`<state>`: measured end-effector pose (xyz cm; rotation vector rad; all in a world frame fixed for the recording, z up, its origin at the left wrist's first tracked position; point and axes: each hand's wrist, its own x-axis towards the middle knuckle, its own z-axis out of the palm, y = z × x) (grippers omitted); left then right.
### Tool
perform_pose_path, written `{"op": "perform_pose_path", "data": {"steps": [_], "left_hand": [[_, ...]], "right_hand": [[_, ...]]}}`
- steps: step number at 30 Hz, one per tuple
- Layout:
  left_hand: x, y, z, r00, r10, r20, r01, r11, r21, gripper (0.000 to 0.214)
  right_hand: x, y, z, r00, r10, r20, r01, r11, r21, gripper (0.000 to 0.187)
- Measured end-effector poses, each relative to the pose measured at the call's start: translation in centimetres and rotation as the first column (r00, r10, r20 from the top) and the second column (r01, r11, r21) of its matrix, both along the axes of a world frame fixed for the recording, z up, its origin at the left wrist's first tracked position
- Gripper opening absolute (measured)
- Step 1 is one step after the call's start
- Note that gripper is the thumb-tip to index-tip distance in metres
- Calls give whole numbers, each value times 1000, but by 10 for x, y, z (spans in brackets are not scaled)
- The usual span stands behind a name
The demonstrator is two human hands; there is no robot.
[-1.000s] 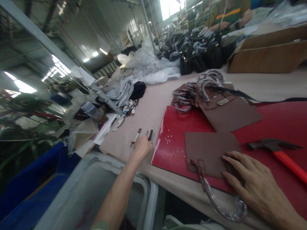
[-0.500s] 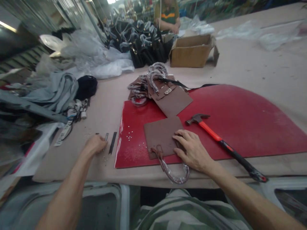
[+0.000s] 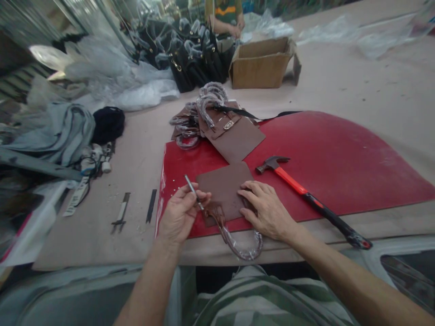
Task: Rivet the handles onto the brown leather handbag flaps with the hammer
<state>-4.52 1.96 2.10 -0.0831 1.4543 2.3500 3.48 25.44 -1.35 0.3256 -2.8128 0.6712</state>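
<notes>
My left hand (image 3: pixel 180 213) is closed around a thin metal punch (image 3: pixel 193 190), held tilted above the left edge of a brown leather panel (image 3: pixel 227 181). A bag handle (image 3: pixel 243 249) wrapped in clear plastic is attached at the panel's near side and hangs past the board's front edge. My right hand (image 3: pixel 267 208) lies over the panel's right side, fingers apart and touching it. The panel rests on a red board (image 3: pixel 326 167). To the right of it lies a claw hammer (image 3: pixel 309 197) with an orange and black grip.
Left of the board are a divider-like metal tool (image 3: pixel 120 215) and a dark flat strip (image 3: pixel 151 206). Brown bag panels with wrapped handles (image 3: pixel 234 136) are piled behind. Farther back stand black bags (image 3: pixel 190 68), a cardboard box (image 3: pixel 260 70) and a person (image 3: pixel 226 20).
My left hand has picked up the punch from the table and moved right, over to the panel's left edge. The right hand stays on the panel. The view has shifted slightly.
</notes>
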Motion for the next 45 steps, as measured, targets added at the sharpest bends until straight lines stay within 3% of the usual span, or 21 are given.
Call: {"op": "perform_pose_path", "data": {"steps": [2,6,8,12,26,31,34,37,39,41,43,45], "left_hand": [[7,28,-8,999,-38,-15,38,999,-10,35],[12,51,-23,981,-120,-151,80,965,-251,24],[13,52,-29,964,-139,-228,55,938,-342,17],[16,50,-37,933,-158,-323,17,916,-400,13],[18,54,-37,892,-251,-376,8,841,-542,7],[18,52,-36,805,-353,-477,-36,773,-634,8],[20,53,-34,723,-433,-538,-83,719,-690,13],[23,53,-34,674,-461,-577,-108,712,-694,13],[24,53,-36,674,-451,-585,-109,722,-683,12],[25,54,-36,668,-452,-591,-115,722,-682,12],[25,54,-35,651,-458,-606,-133,717,-685,13],[25,54,-34,634,-462,-621,-144,718,-681,13]], "right_hand": [[0,0,1,1000,0,1,0,1000,2,38],[1,0,2,1000,-2,8,2,1000,-5,38],[1,0,2,1000,-3,13,4,1000,-14,38],[1,2,1,1000,-3,10,3,999,-32,38],[2,5,-1,1000,10,2,-10,998,-68,37],[2,6,-4,1000,19,-23,-21,994,-107,34],[3,11,-7,997,16,-80,-33,975,-218,30],[7,29,-3,981,-108,-164,60,960,-273,24],[13,47,4,955,-236,-179,204,962,-179,25],[19,66,11,931,-340,-131,344,939,9,28],[25,82,18,908,-418,-29,415,890,190,28],[27,91,24,874,-473,107,437,864,249,20]]}}
